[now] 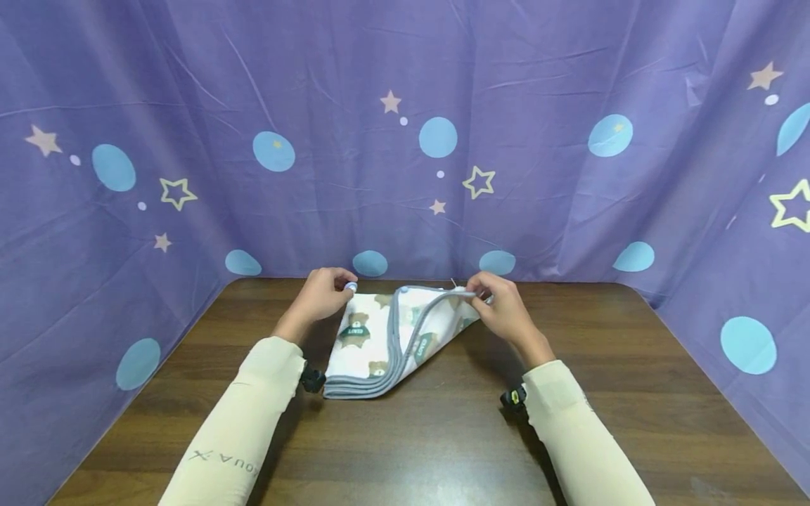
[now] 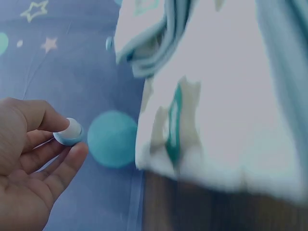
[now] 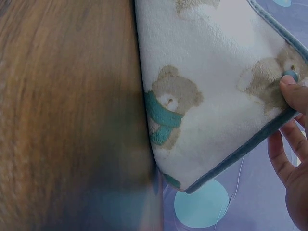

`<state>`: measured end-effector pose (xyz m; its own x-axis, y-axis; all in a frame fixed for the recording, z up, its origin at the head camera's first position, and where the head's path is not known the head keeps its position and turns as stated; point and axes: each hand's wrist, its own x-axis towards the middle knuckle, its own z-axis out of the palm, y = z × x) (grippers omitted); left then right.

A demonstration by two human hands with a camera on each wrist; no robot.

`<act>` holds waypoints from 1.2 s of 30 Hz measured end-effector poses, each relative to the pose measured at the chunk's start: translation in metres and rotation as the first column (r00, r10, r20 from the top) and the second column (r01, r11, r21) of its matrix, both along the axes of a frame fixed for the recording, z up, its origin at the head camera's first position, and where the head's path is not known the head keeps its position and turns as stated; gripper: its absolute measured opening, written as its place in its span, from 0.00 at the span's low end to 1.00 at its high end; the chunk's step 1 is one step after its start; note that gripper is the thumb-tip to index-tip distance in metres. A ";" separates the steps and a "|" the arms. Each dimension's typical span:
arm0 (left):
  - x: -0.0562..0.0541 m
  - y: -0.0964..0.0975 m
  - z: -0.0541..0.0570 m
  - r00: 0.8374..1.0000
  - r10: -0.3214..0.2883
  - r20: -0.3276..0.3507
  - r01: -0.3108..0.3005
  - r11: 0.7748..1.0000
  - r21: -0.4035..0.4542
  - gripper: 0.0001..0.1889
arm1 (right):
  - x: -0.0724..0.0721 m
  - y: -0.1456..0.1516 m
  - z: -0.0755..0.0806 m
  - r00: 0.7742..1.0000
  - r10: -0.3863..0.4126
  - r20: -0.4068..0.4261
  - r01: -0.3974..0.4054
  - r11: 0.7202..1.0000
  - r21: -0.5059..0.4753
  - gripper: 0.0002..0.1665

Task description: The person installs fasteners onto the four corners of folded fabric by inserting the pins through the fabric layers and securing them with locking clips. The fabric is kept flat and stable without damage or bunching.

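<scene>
A folded white fleece blanket (image 1: pixel 367 330), printed with brown bears in green and edged in grey-blue, lies on the table. At its far left corner, my left hand (image 1: pixel 325 294) pinches a small round white-and-blue piece (image 2: pixel 70 132) between thumb and fingers; its kind cannot be told. My right hand (image 1: pixel 500 306) pinches the upper right corner of the blanket's top layers, lifting them in a slanted flap. Beside the right thumb in the right wrist view, a small blue-green button (image 3: pixel 290 75) shows on the fleece.
The brown wooden table (image 1: pixel 430 450) ends at the back against a purple curtain (image 1: pixel 354 169) with stars and blue dots, which also hangs along both sides. A small blue round piece (image 1: pixel 404 289) sits at the far edge of the blanket's fold.
</scene>
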<state>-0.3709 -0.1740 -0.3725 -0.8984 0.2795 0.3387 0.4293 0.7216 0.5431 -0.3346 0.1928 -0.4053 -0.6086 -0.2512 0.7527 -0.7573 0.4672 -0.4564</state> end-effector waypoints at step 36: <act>0.005 0.151 -0.016 0.970 -0.242 -0.020 0.220 0.843 0.491 0.15 | -0.003 -0.004 -0.001 0.999 0.052 -0.015 -0.050 0.992 0.117 0.14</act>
